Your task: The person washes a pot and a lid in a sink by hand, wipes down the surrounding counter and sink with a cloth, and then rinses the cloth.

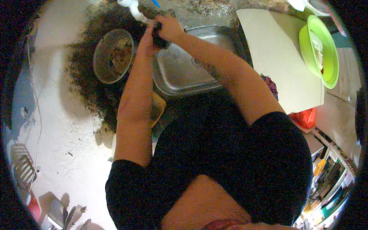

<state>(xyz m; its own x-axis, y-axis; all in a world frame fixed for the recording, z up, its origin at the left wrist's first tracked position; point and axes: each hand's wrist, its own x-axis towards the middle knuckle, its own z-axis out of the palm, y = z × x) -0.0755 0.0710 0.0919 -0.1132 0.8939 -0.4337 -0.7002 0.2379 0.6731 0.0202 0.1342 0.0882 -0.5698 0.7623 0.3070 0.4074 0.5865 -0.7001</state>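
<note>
Both my hands meet just below the white faucet (137, 13), over the upper left corner of a metal sink basin (184, 66). A dark object (159, 37), blurred and of unclear kind, is held between them. My right hand (170, 28) is closed around its upper part from the right. My left hand (149, 37) lies against its left side; its fingers are mostly hidden. Left of my left forearm stands a round clear bowl (113, 56) with brownish bits showing in or through it.
A pale board (276, 54) lies right of the basin, with a green plastic basin (330, 57) holding whitish items at its far edge. A yellowish object (157, 109) sits beside my left forearm. A red bag (304, 118) is below the board. The stained wall (74, 138) rises at left.
</note>
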